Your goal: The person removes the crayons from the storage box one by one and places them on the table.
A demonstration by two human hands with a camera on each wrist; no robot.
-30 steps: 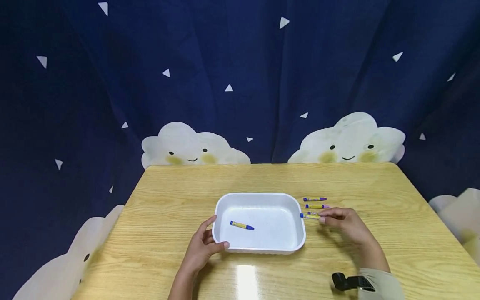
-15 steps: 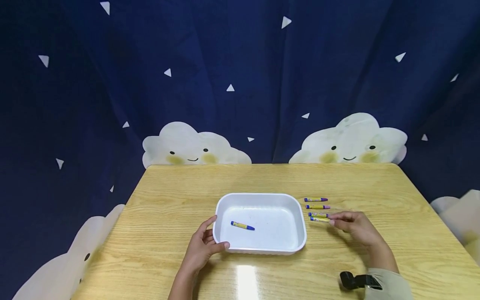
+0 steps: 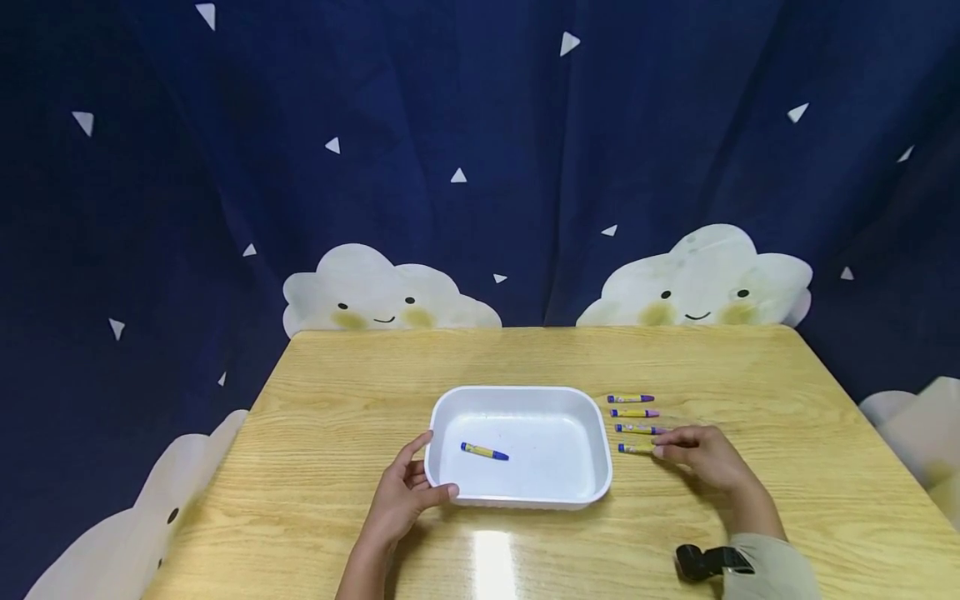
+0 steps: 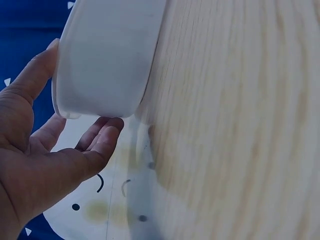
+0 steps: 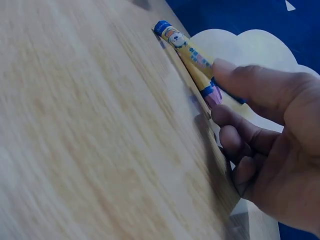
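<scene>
My left hand point(image 3: 401, 498) holds the near left corner of a white plastic tray point(image 3: 517, 502), its thumb on the near rim. In the left wrist view, fingers point(image 4: 102, 145) touch the tray's wall point(image 4: 107, 65). Inside the tray lies one blue crayon point(image 3: 484, 452) in a yellow wrapper. Right of the tray, my right hand point(image 3: 712, 460) pinches the end of a yellow-wrapped crayon point(image 3: 633, 448) between thumb and index finger; its coloured tip is hidden. Beyond it, a purple crayon point(image 3: 630, 399), a pink crayon point(image 3: 633, 413) and another purplish crayon point(image 3: 636, 429) lie in a row.
Everything sits on a light wooden table point(image 3: 337, 400). Behind it hangs a dark blue curtain point(image 3: 450, 100) with white triangles and smiling clouds. A glare patch point(image 3: 493, 562) shows in front of the tray.
My right hand has brought its crayon away from the tray's right edge, slightly right and nearer me, below the other crayons. The left hand and tray have stayed in place.
</scene>
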